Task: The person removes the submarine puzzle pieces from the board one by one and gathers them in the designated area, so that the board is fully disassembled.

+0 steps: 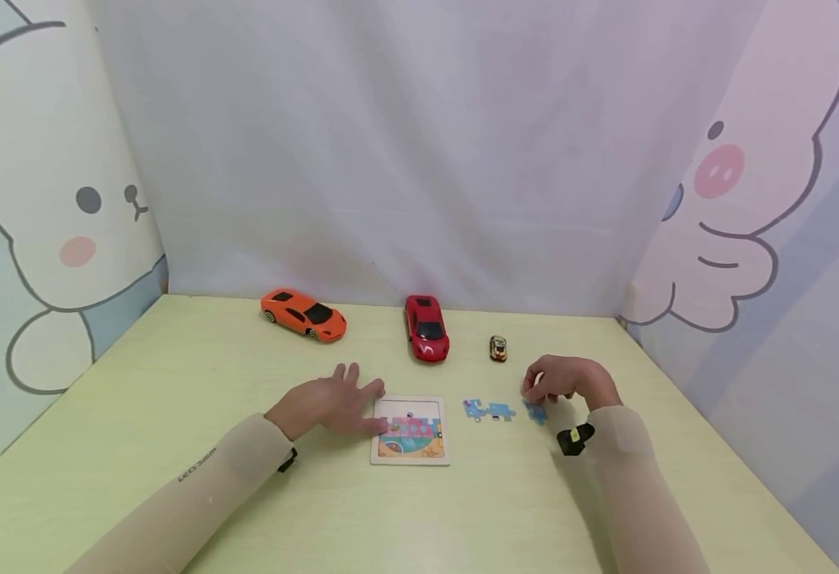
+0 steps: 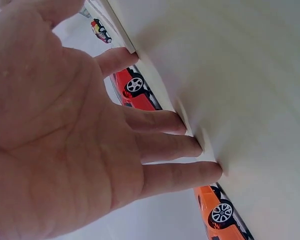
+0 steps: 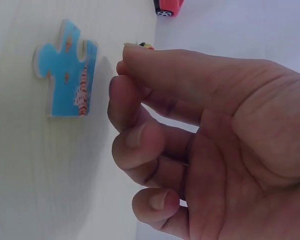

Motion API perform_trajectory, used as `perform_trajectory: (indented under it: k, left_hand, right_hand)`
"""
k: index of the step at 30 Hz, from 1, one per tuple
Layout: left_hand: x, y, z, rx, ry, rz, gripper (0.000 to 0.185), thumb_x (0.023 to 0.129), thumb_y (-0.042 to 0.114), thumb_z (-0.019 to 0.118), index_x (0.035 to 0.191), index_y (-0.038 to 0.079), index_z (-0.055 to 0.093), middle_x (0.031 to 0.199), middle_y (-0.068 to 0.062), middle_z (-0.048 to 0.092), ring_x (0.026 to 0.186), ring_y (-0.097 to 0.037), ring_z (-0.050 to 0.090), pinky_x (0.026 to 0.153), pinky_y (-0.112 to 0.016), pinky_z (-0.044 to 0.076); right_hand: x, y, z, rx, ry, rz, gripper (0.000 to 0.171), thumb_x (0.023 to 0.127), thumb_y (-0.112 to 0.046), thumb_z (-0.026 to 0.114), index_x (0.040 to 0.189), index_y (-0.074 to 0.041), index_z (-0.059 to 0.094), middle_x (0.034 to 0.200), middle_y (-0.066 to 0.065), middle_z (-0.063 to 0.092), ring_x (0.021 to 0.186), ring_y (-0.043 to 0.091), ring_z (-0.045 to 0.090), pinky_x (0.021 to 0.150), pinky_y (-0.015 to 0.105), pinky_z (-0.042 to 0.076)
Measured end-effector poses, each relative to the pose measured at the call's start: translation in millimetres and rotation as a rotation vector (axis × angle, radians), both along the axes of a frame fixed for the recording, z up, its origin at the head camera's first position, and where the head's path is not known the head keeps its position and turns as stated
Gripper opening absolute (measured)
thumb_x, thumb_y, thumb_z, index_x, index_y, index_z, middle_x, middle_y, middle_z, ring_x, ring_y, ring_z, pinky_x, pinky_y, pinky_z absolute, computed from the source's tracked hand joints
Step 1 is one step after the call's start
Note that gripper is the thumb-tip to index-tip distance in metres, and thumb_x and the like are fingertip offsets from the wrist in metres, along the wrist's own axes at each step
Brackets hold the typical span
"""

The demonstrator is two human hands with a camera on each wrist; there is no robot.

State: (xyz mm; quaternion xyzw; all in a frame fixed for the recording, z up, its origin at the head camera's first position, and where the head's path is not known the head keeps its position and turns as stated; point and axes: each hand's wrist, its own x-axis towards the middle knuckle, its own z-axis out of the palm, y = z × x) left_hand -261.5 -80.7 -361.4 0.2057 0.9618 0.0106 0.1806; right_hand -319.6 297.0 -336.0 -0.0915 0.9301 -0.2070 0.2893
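Note:
My left hand (image 1: pixel 336 402) is spread flat at the left edge of a puzzle tray (image 1: pixel 410 461). Its fingers (image 2: pixel 170 177) are straight, their tips at the tabletop and one at the tray's corner. Jigsaw pieces fill the lower part of the tray; the upper part shows a pale base. On the right, my right hand (image 1: pixel 558 376) hovers beside a loose blue jigsaw piece (image 3: pixel 65 87) with a striped shell print. Its fingers are loosely bent, thumb and index finger near each other, with nothing between them. Two other blue pieces, a left one (image 1: pixel 473 410) and a right one (image 1: pixel 500 411), lie between tray and hand.
Behind the tray stand an orange toy car (image 1: pixel 304 314), a red toy car (image 1: pixel 427 328) and a tiny yellow-and-black toy car (image 1: pixel 498 348). A pale curtain (image 1: pixel 405 159) closes off the table's (image 1: pixel 419 526) back edge, with cartoon-printed panels at both sides.

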Motion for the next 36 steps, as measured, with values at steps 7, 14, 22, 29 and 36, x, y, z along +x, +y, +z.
perform_trajectory:
  k: [7, 14, 22, 29, 36]
  left_hand:
    - [-0.1, -5, 0.1, 0.003, -0.011, -0.032, 0.081, 0.084, 0.073, 0.061, 0.143, 0.021, 0.041, 0.150, -0.029, 0.031, 0.136, -0.049, 0.033, 0.095, -0.066, 0.044]
    - [-1.9, -9, 2.1, -0.001, -0.040, -0.043, 0.092, 0.079, 0.075, 0.064, 0.148, 0.021, 0.038, 0.158, -0.028, 0.023, 0.142, -0.050, 0.026, 0.097, -0.068, 0.042]
    - [-3.3, -8, 0.0, 0.000, -0.037, -0.042, 0.090, 0.079, 0.075, 0.065, 0.147, 0.023, 0.038, 0.156, -0.027, 0.025, 0.142, -0.050, 0.027, 0.098, -0.067, 0.042]
    - [-1.6, -6, 1.5, 0.002, -0.027, -0.049, 0.087, 0.079, 0.074, 0.066, 0.144, 0.023, 0.039, 0.155, -0.028, 0.026, 0.141, -0.050, 0.028, 0.096, -0.067, 0.043]
    - [-1.9, -6, 0.2, -0.004, -0.018, -0.051, 0.087, 0.079, 0.075, 0.065, 0.143, 0.023, 0.039, 0.155, -0.028, 0.027, 0.140, -0.050, 0.029, 0.096, -0.067, 0.043]
  right_hand:
    - [-1.2, -10, -1.8, -0.002, 0.047, 0.012, 0.006, 0.095, -0.012, 0.064, 0.094, -0.007, 0.065, 0.072, 0.003, 0.060, 0.060, 0.014, 0.045, 0.051, 0.025, 0.027]
    - [0.4, -26, 5.6, -0.008, 0.083, 0.043, 0.004, 0.096, -0.012, 0.063, 0.096, -0.008, 0.065, 0.073, 0.003, 0.058, 0.060, 0.015, 0.046, 0.052, 0.025, 0.028]
    - [5.0, -48, 3.4, -0.030, 0.144, 0.117, 0.005, 0.096, -0.011, 0.066, 0.097, -0.007, 0.064, 0.093, 0.008, 0.062, 0.064, 0.016, 0.049, 0.063, 0.031, 0.042]
    - [12.6, -77, 3.6, 0.028, 0.194, 0.163, 0.006, 0.094, -0.014, 0.069, 0.097, -0.012, 0.064, 0.089, 0.002, 0.060, 0.074, 0.018, 0.056, 0.069, 0.032, 0.048]
    - [20.4, -103, -1.3, 0.048, 0.239, 0.228, 0.006, 0.094, -0.015, 0.070, 0.096, -0.015, 0.065, 0.088, 0.000, 0.060, 0.077, 0.017, 0.056, 0.071, 0.032, 0.047]
